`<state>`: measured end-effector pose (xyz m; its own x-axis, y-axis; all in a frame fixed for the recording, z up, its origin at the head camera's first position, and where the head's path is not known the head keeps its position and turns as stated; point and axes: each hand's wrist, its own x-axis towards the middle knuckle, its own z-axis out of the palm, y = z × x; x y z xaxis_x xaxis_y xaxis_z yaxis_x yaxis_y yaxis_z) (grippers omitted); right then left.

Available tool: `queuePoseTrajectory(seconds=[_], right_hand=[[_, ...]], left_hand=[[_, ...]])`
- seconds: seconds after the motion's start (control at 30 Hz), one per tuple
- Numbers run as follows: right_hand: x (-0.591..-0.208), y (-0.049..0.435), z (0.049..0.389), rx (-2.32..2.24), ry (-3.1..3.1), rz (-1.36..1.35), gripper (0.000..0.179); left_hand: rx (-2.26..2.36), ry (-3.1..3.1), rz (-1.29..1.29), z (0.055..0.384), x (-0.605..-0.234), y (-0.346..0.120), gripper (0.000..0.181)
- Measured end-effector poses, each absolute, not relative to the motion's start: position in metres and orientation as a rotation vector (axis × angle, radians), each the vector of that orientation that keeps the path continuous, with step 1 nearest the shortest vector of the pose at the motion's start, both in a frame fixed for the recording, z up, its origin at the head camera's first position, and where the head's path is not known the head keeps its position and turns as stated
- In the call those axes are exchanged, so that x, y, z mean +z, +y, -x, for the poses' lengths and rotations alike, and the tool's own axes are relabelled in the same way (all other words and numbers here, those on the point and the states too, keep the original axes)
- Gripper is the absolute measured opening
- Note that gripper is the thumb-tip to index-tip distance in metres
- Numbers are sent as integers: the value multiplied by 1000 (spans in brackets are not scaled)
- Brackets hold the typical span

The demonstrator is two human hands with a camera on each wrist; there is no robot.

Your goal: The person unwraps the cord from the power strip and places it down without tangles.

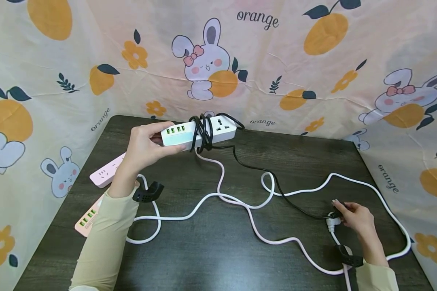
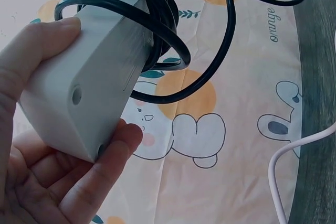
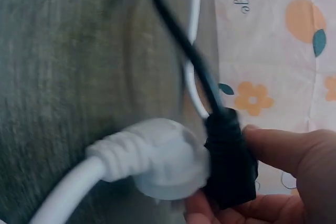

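Note:
My left hand (image 1: 145,145) grips the left end of a white power strip (image 1: 178,135), raised above the back of the dark table. A black cord (image 1: 204,131) is wound several times round the strip's middle. From there the cord runs right to a black plug (image 3: 231,166), which my right hand (image 1: 358,218) pinches between thumb and fingers. Beside that plug, in the right wrist view, a white plug (image 3: 168,158) with a thick white cord appears blurred; whether it touches the fingers I cannot tell.
Two pink power strips (image 1: 107,171) lie at the table's left, partly behind the left arm. White and pale pink cords (image 1: 218,196) loop across the dark tabletop (image 1: 204,258). A printed cloth (image 1: 138,89) with rabbits and oranges hangs round the back and sides.

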<state>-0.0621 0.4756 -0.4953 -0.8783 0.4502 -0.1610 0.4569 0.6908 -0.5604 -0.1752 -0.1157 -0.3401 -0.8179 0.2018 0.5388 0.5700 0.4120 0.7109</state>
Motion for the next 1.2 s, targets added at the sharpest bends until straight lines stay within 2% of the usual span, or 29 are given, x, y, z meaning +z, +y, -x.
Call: queuePoseTrajectory(seconds=[0.1, 0.37, 0.6, 0.87, 1.0, 1.2], right_hand=[[-503, 476, 65, -893, 2912, -803, 84], [-462, 429, 66, -968, 3009, -907, 68], [-449, 413, 68, -698, 3030, -702, 54], [-438, 408, 73, -599, 3003, -597, 52], [-422, 390, 82, -634, 3193, -392, 41], [-398, 330, 108, -841, 3425, 273, 23]], left_hand=[[-1361, -2300, 680, 178, -340, -115, 46], [-1344, -2285, 704, 182, -342, -115, 46], [-1367, -2282, 701, 183, -340, -115, 47], [-1387, -2296, 690, 182, -339, -115, 49], [-1386, -2292, 694, 182, -338, -114, 49], [-1412, -2278, 726, 182, -340, -110, 46]])
